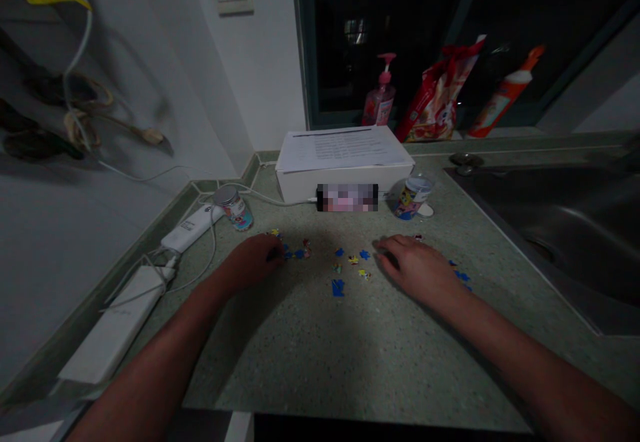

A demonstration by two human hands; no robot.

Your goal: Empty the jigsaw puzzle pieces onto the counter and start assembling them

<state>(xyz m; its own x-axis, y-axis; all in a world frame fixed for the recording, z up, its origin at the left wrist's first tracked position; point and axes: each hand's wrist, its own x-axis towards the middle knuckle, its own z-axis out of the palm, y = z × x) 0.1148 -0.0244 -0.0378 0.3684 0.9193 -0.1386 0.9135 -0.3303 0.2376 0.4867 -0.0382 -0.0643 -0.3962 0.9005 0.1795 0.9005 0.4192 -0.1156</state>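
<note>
Small jigsaw puzzle pieces lie scattered on the speckled green countertop (310, 355). My left hand (255, 260) rests at the left group, its fingers loosely curled beside a blue puzzle piece (299, 254); a gap shows between thumb and fingers, with nothing visible in it. My right hand (413, 263) lies palm down, thumb apart from the fingers, just right of another blue piece (365, 255). Between the hands are yellow pieces (364, 274) and a larger blue piece (338, 287). More blue pieces (463, 277) sit beyond my right wrist, partly hidden by it.
Behind the pieces, a phone (347, 198) with a blurred screen leans on a white box (300, 185) topped with paper. Jars stand left (234, 209) and right (413, 197). A power strip (120, 325) and cables run along the left; a sink (560, 229) is at right.
</note>
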